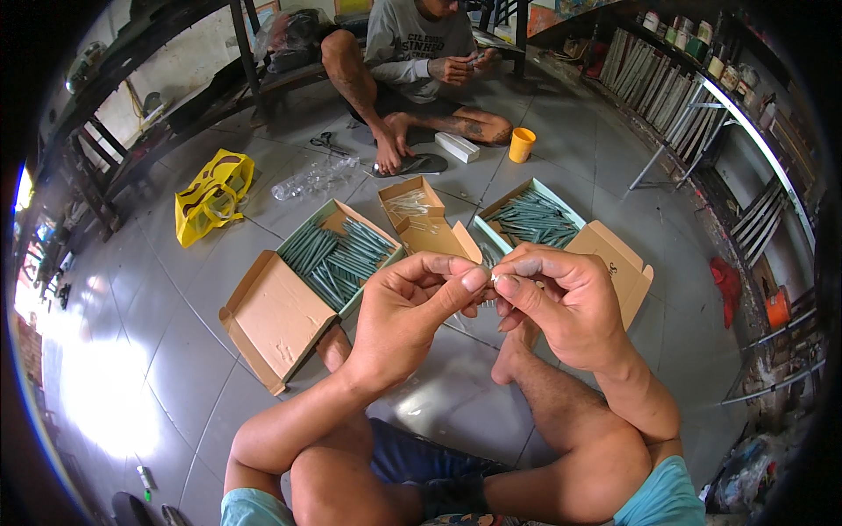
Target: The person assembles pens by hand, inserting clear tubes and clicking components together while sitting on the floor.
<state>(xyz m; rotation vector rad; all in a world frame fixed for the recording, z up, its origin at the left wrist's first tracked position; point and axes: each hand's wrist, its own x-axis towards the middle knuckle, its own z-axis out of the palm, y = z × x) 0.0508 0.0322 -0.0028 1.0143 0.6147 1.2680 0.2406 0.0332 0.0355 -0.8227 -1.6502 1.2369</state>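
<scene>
My left hand [405, 307] and my right hand [566, 307] are raised in front of me, their thumbs and fingertips pinched together. Between them is a tiny whitish or clear piece [495, 276], too small to name. Just beyond the left hand, an open cardboard box [274, 326] holds many dark green pen-like sticks [329, 263]. More of these green sticks [537, 216] lie in a second open box [621, 270], partly behind the right hand. A smaller brown box [453, 248] between them contains thin clear sticks [412, 207]. Some clear pieces beneath my fingers are mostly hidden.
Across from me another person [421, 66] sits on the tiled floor, hands together. Near them are a white box [457, 147], an orange cup [522, 145] and clear plastic [317, 179]. A yellow bag [213, 196] lies left; a metal-legged rack [693, 131] stands right.
</scene>
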